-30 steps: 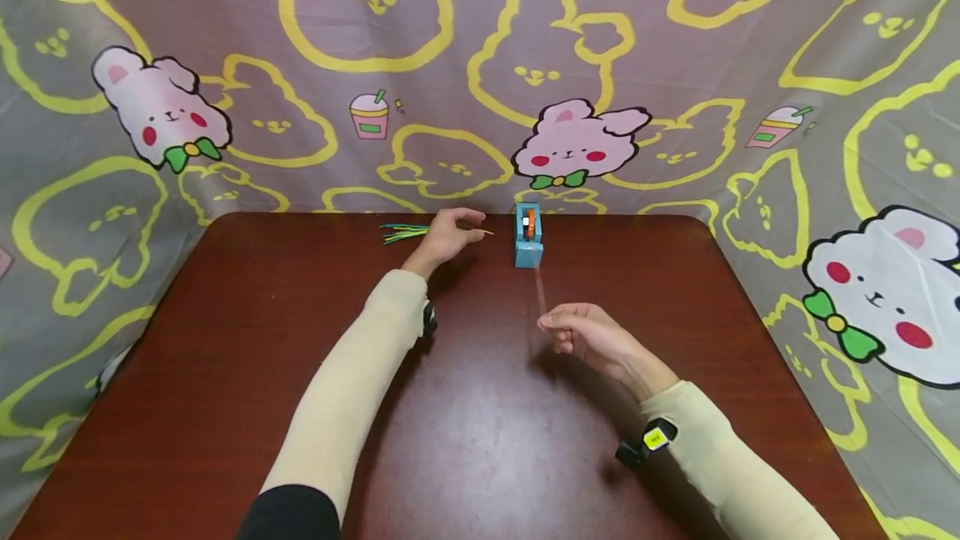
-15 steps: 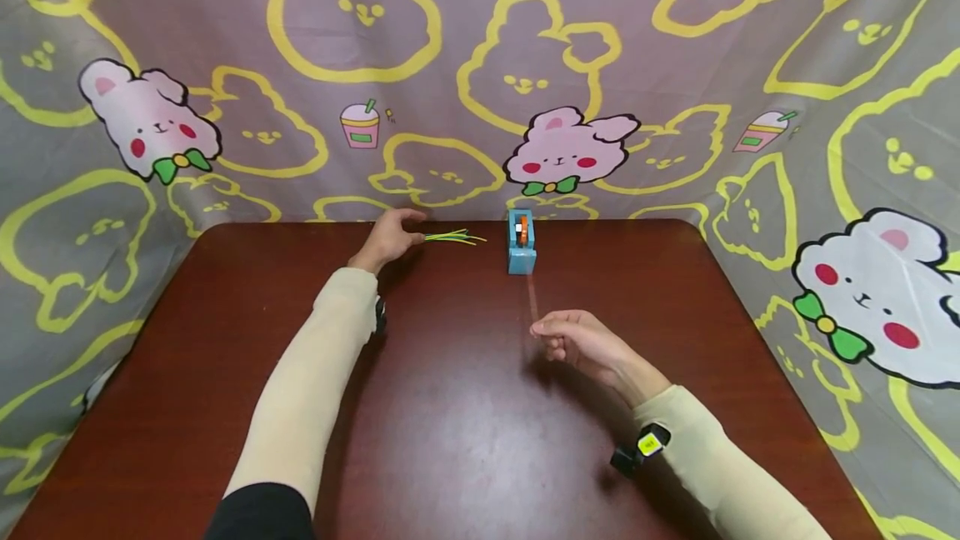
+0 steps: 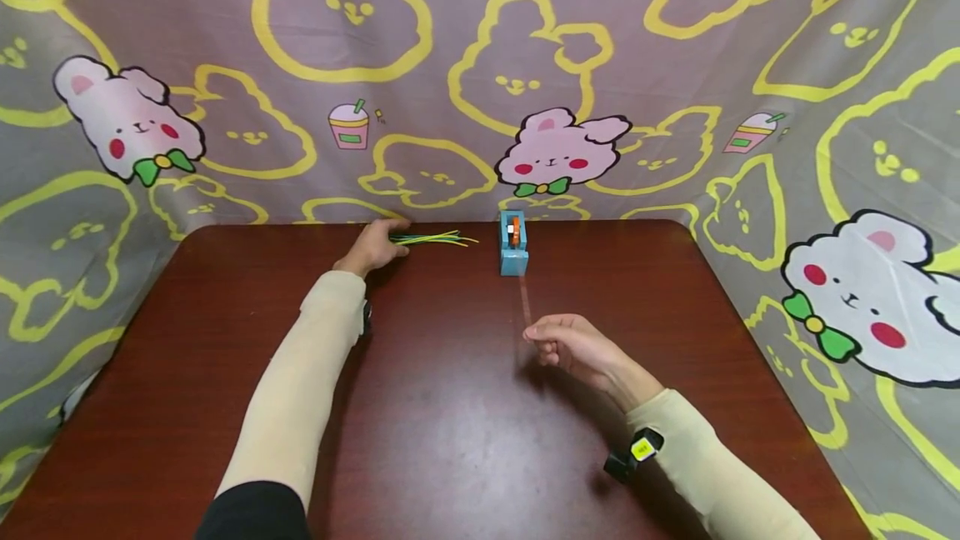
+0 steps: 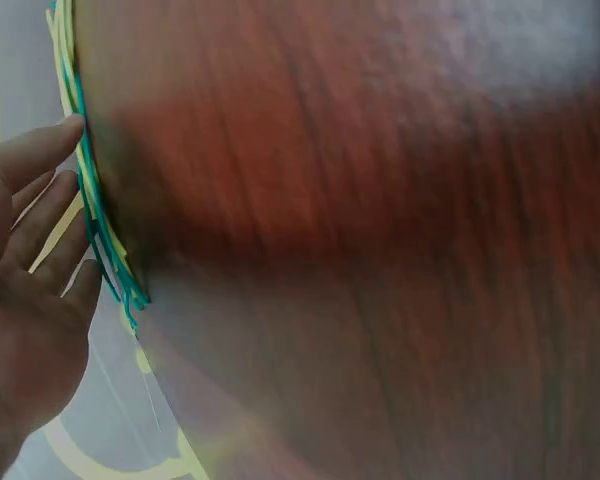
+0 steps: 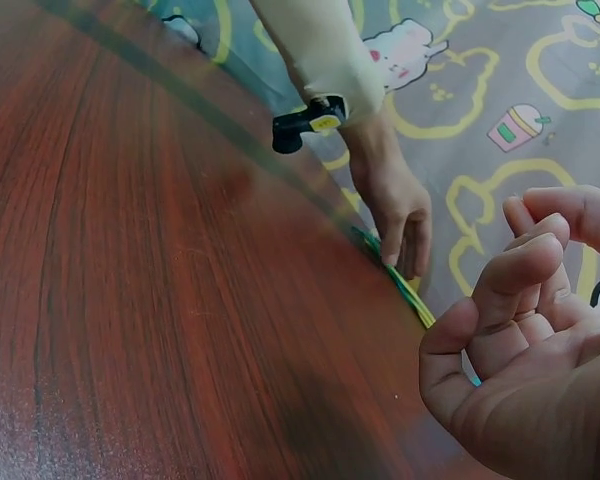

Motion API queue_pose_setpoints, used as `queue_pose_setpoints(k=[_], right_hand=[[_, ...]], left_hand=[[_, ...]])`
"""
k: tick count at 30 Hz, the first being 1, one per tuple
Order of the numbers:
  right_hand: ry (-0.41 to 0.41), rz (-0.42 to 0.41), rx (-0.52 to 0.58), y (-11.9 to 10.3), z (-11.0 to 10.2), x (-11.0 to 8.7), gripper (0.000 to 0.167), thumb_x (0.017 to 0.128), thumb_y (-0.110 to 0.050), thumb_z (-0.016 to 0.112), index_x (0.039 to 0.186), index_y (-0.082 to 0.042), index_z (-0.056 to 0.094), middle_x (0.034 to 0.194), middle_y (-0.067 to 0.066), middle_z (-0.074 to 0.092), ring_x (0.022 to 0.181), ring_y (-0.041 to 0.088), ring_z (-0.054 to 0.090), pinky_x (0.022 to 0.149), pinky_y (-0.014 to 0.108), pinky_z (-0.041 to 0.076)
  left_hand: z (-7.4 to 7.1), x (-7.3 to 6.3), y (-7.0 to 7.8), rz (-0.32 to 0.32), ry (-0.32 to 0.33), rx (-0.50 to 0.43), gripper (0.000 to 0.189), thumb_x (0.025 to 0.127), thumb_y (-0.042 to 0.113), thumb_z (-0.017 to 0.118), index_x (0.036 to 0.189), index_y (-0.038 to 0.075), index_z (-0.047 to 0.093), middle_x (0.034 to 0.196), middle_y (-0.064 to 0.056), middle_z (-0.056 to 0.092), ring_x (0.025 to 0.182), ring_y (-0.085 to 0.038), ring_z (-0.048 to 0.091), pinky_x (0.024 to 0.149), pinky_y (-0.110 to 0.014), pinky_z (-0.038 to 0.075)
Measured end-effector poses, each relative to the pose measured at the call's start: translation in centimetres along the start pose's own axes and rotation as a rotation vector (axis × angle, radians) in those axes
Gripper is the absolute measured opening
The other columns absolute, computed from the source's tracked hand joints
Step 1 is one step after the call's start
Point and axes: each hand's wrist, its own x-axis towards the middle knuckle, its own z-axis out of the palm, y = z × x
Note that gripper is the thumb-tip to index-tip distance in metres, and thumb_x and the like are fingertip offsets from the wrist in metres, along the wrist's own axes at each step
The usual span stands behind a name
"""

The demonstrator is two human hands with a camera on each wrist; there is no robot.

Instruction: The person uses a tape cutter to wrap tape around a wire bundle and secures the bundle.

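Observation:
My left hand is at a bundle of thin yellow and green strands lying along the table's back edge. In the left wrist view its thumb tip and loosely spread fingers reach the strands, with gaps showing between the fingers. My right hand pinches the end of a clear tape strip between thumb and forefinger. The strip runs back to a light blue tape dispenser with an orange core. The other right fingers are curled in.
The dark red-brown wooden table reaches back to a patterned cloth curtain, which stands behind it and on both sides. Each wrist wears a small black camera, such as the right one.
My left hand has moved left along the strands and come down on their left part. The view has turned slightly; my right hand keeps pinching the tape, and the dispenser stays where it was.

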Motion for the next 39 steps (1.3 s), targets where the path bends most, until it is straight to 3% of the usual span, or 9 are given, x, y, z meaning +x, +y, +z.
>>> queue_pose_setpoints(k=[7, 19, 30, 39], right_hand=[[-0.006, 0.000, 0.013, -0.1, 0.1, -0.2, 0.022, 0.099, -0.005, 0.058, 0.085, -0.011, 0.074, 0.066, -0.004, 0.053, 0.058, 0.007, 0.046, 0.064, 0.025, 0.043], [-0.019, -0.007, 0.012, -0.2, 0.2, 0.0, 0.021, 0.099, -0.005, 0.058, 0.087, -0.011, 0.074, 0.068, -0.003, 0.054, 0.059, 0.007, 0.046, 0.064, 0.024, 0.044], [-0.020, -0.006, 0.004, 0.2, 0.0, 0.1, 0.022, 0.099, -0.006, 0.059, 0.086, -0.012, 0.075, 0.067, -0.004, 0.055, 0.058, 0.007, 0.046, 0.064, 0.024, 0.044], [-0.011, 0.003, 0.024, 0.2, 0.2, 0.1, 0.017, 0.097, -0.006, 0.061, 0.088, -0.010, 0.075, 0.070, -0.003, 0.058, 0.058, 0.006, 0.047, 0.063, 0.022, 0.044]], left_hand=[[0.1, 0.1, -0.1, 0.006, -0.009, 0.132, 0.053, 0.093, 0.005, 0.069, 0.143, 0.002, 0.054, 0.143, -0.017, 0.055, 0.135, -0.037, 0.045, 0.111, -0.049, 0.034], [0.3, 0.3, 0.6, 0.022, -0.011, 0.233, 0.046, 0.096, 0.007, 0.068, 0.140, 0.002, 0.056, 0.132, -0.017, 0.062, 0.126, -0.038, 0.052, 0.105, -0.050, 0.039], [0.5, 0.5, 1.0, 0.147, -0.015, 0.382, 0.026, 0.096, 0.004, 0.066, 0.121, 0.000, 0.070, 0.106, -0.015, 0.071, 0.105, -0.034, 0.063, 0.093, -0.047, 0.048], [0.6, 0.5, 1.3, 0.178, -0.044, 0.439, 0.019, 0.095, 0.001, 0.062, 0.110, -0.001, 0.072, 0.108, -0.017, 0.070, 0.101, -0.035, 0.065, 0.089, -0.048, 0.050]])
